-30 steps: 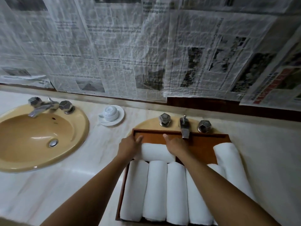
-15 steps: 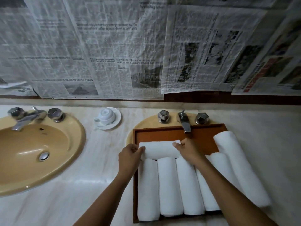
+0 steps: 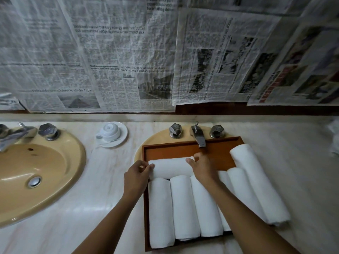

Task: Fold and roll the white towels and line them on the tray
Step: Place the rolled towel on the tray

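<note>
A brown wooden tray lies over the right-hand sink. Several rolled white towels lie side by side in it, pointing away from me. One more rolled towel lies crosswise behind them. My left hand grips its left end with curled fingers. My right hand grips its right end. The rightmost roll leans on the tray's right rim and reaches past the tray's front edge.
The right sink's tap and two knobs overhang the tray's back edge. An upturned white cup on a saucer stands on the marble counter. A tan sink is at left. Newspaper covers the wall behind.
Both hands have drawn the crosswise towel back from the tray's far edge toward the row of rolls. The view has shifted left and a little lower.
</note>
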`<act>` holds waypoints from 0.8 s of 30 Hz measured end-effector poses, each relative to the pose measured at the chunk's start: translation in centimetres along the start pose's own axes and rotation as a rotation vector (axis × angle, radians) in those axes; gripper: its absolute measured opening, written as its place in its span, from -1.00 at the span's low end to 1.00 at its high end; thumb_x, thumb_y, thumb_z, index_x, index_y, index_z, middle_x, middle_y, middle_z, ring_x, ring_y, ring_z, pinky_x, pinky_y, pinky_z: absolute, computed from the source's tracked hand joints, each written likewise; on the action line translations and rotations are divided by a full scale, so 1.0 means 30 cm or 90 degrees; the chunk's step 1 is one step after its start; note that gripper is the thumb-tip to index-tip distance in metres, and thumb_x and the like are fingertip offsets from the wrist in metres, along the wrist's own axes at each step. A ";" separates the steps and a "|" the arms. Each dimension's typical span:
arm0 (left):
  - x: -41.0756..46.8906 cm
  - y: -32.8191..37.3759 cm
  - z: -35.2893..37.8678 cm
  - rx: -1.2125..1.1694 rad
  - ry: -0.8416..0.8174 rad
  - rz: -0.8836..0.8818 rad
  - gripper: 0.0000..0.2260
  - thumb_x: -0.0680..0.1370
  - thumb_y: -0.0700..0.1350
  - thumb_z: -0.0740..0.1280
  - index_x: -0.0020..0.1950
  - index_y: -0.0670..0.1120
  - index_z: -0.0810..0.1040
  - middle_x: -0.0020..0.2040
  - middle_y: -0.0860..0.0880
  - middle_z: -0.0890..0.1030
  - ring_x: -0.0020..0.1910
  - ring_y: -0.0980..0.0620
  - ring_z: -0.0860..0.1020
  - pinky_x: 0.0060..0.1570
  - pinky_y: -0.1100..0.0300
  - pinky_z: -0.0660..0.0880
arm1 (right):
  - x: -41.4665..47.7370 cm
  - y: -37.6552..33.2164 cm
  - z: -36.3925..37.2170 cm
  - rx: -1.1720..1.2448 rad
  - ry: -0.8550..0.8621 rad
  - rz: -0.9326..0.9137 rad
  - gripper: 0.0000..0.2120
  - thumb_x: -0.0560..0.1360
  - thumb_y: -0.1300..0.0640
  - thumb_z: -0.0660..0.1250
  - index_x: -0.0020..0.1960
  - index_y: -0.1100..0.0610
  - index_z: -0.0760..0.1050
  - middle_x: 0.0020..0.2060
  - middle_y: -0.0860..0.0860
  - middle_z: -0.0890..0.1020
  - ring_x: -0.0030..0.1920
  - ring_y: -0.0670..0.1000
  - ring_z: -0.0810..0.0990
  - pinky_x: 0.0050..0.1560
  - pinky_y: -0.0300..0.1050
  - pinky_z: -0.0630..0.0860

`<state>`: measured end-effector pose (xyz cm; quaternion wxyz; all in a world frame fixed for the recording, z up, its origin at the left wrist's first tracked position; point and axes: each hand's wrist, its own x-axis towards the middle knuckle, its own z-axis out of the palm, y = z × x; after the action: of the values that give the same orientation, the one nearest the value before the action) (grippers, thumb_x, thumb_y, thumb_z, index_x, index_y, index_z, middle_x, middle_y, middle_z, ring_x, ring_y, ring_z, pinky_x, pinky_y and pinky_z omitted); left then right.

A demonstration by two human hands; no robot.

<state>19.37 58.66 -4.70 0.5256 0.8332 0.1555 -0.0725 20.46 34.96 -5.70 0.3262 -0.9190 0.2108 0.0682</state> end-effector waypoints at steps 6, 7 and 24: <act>-0.035 0.003 -0.040 0.005 -0.017 0.022 -0.90 0.62 0.01 0.36 0.04 0.02 0.62 -0.20 0.02 0.72 -0.27 0.29 0.62 -0.39 0.46 0.39 | -0.041 0.005 -0.046 0.009 -0.011 -0.047 -0.76 0.63 0.05 0.35 0.28 0.06 0.55 0.12 0.02 0.66 0.13 0.07 0.62 0.16 0.10 0.60; -0.045 0.004 -0.045 0.014 -0.017 0.027 -0.91 0.63 0.00 0.35 0.05 0.03 0.62 -0.20 0.04 0.71 -0.24 0.33 0.61 -0.35 0.44 0.38 | -0.053 0.011 -0.055 0.024 -0.010 -0.053 -0.77 0.63 0.09 0.34 0.27 0.07 0.57 0.12 0.02 0.67 0.13 0.06 0.62 0.17 0.08 0.60; -0.394 0.135 0.201 0.068 -0.009 0.190 -0.88 0.62 -0.10 0.35 0.11 0.08 0.62 0.02 0.19 0.66 -0.03 0.37 0.54 -0.22 0.53 0.39 | -0.379 0.531 -0.424 0.159 0.109 -0.081 -0.87 0.57 0.14 0.41 0.05 -0.05 0.69 -0.08 -0.23 0.69 -0.06 -0.22 0.64 -0.09 -0.47 0.44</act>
<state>9.86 49.49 -0.53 0.4867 0.8732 0.0220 -0.0075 3.17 19.76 -1.92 0.4226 -0.8851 0.1862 -0.0579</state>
